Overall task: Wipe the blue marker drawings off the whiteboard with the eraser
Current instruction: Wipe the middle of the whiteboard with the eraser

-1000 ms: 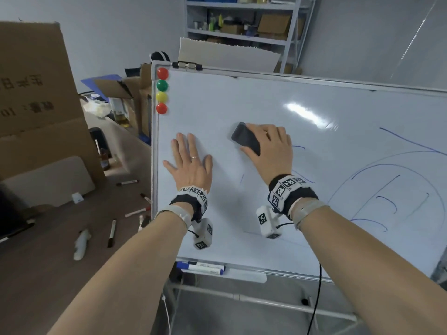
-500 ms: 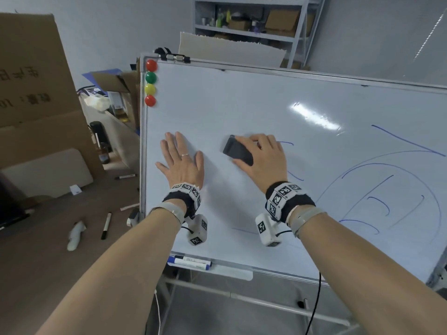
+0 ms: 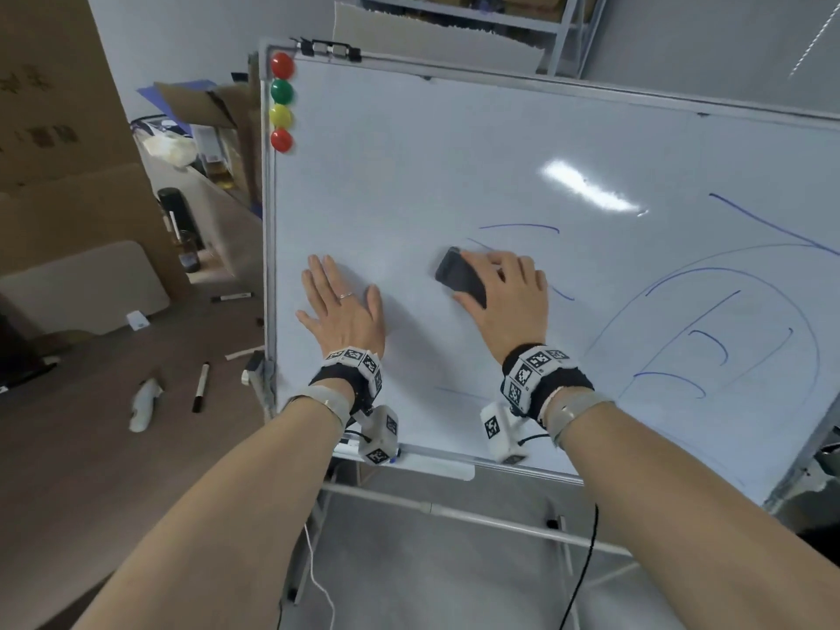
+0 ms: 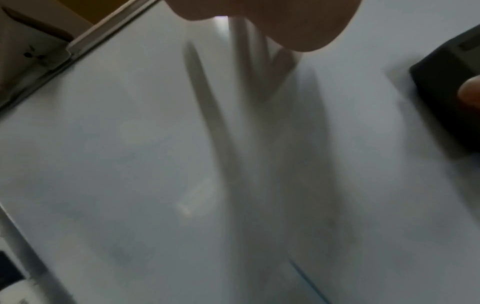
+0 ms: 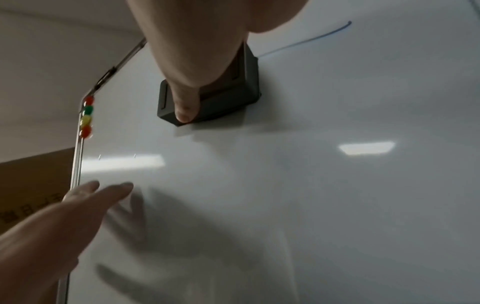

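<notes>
A black eraser (image 3: 460, 275) (image 5: 233, 86) lies flat against the whiteboard (image 3: 454, 166) under my right hand (image 3: 504, 293), whose thumb and fingers grip its sides. Blue marker lines (image 3: 709, 338) form a large curved drawing at the right, with short strokes (image 3: 518, 227) just above the eraser and a faint one (image 3: 459, 393) below. My left hand (image 3: 338, 306) presses flat on the board near its left edge, fingers spread and straight. In the left wrist view the eraser (image 4: 449, 98) shows at the far right.
Four round magnets (image 3: 282, 102) sit down the board's top-left corner. A marker (image 3: 395, 452) lies in the tray below. Left of the board, a brown table (image 3: 91, 447) carries markers (image 3: 200, 386), a dark bottle (image 3: 175, 216) and cardboard boxes (image 3: 59, 143). A shelf stands behind.
My right hand has slid the eraser down the board, uncovering a blue arc above it. The left hand stays flat in place. My head has shifted, moving the board in view.
</notes>
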`<state>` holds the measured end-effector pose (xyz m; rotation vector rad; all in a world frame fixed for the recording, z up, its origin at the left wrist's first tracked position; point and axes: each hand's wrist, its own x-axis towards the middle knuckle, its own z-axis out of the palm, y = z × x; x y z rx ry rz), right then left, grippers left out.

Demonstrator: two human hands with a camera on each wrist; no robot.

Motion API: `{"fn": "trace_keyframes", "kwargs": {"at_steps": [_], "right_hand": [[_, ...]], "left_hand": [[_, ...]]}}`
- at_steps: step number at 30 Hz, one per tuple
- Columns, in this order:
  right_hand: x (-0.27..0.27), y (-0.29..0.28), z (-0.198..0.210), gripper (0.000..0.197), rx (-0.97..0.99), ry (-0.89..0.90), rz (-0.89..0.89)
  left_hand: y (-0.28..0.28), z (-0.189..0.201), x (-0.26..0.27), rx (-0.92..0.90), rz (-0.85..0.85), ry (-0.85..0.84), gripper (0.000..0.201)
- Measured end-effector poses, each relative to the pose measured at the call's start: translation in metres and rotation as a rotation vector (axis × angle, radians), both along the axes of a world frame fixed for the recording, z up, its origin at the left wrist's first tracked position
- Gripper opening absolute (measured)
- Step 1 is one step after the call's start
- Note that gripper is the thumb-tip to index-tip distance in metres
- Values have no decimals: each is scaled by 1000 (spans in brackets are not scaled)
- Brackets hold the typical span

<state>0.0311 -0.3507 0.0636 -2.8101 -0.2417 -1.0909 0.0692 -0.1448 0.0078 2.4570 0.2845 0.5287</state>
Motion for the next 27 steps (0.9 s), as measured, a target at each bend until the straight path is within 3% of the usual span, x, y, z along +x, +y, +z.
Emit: {"fn": "trace_keyframes", "kwargs": {"at_steps": [4,13,17,21,27], "right_hand": [[-14,0,-11,52,20,18,-17],[-69,-2,-131,57,-100,314,145],[-82,-15,-161,59,-101,355,165],[-85,-28,-150,58,-89,329,139],[-60,-59,-61,54,31,149,6]], "left_hand": [[-4,-11,-11,-8,-20,10,76],[-10,-72,-49,28,-33,113,80],[-19,-90,-59,43,-28,141,80],[-34,-88,-65,43,-45,92,80],[-61,-43,-55,10,-58,0,77]]}}
